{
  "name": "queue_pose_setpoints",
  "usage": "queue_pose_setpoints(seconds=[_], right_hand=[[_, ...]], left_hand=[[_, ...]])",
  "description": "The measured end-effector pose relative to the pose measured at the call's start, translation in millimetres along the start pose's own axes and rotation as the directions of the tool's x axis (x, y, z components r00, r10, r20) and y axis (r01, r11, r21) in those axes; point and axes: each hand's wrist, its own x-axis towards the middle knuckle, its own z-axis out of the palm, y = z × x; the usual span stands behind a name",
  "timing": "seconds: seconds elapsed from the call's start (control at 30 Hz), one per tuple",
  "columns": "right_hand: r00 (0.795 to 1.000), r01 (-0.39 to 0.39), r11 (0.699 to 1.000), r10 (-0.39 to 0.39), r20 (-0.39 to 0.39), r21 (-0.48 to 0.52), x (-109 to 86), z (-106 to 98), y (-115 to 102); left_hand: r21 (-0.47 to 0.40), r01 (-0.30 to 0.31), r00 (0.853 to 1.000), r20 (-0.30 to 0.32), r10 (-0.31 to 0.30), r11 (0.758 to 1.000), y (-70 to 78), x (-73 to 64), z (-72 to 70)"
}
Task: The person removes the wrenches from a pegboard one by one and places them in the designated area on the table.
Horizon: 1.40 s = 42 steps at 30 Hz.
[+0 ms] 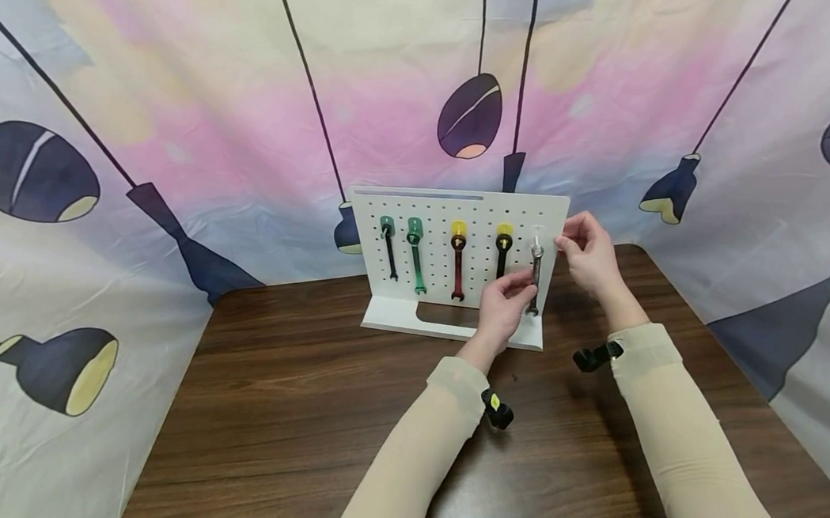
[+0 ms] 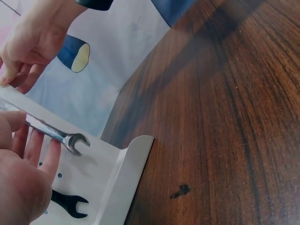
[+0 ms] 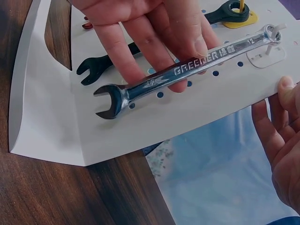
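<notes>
A silver combination wrench (image 3: pixel 187 68) hangs by its ring end on a whitish hook (image 3: pixel 269 52) at the right side of a white pegboard (image 1: pixel 443 245). My left hand (image 1: pixel 505 305) pinches the wrench's shaft between thumb and fingers; its open jaw end sticks out free in the left wrist view. With thumb and fingers, my right hand (image 1: pixel 589 256) grips the board's right edge, beside the hook. Just left of the silver wrench, a black wrench (image 1: pixel 503 250) hangs from a yellow hook, its lower part hidden behind my left hand in the head view.
Further left on the board hang a red wrench (image 1: pixel 458 268), a green wrench (image 1: pixel 417 263) and a smaller dark wrench (image 1: pixel 390 252). The board's white base (image 1: pixel 404 319) stands on a brown wooden table (image 1: pixel 289 409). A printed cloth (image 1: pixel 237 143) hangs behind.
</notes>
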Motion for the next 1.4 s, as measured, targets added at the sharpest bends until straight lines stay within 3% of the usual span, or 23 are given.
queue_pose_setpoints(seconds=[0.6, 0.77, 1.17, 1.4], right_hand=[[1.0, -0.03, 1.0, 0.03, -0.002, -0.004, -2.7, 4.6, -11.4], [0.999, -0.032, 0.999, 0.032, -0.013, -0.015, -3.5, 4.3, -10.4], [1.0, -0.016, 1.0, 0.017, -0.021, 0.008, -2.5, 3.6, -3.9], [1.0, -0.02, 0.999, 0.021, -0.022, 0.035, -10.6, 5.6, -30.0]], left_hand=[[0.034, -0.01, 1.0, 0.019, 0.01, 0.999, -1.1, -4.6, -4.7], [0.059, 0.02, 0.999, 0.032, -0.022, 0.998, -2.5, -9.3, -5.9], [0.018, 0.021, 0.999, 0.04, -0.022, 1.0, -7.2, -15.0, -9.3], [-0.014, 0.023, 0.998, 0.054, -0.022, 1.0, -4.3, -17.7, -11.1]])
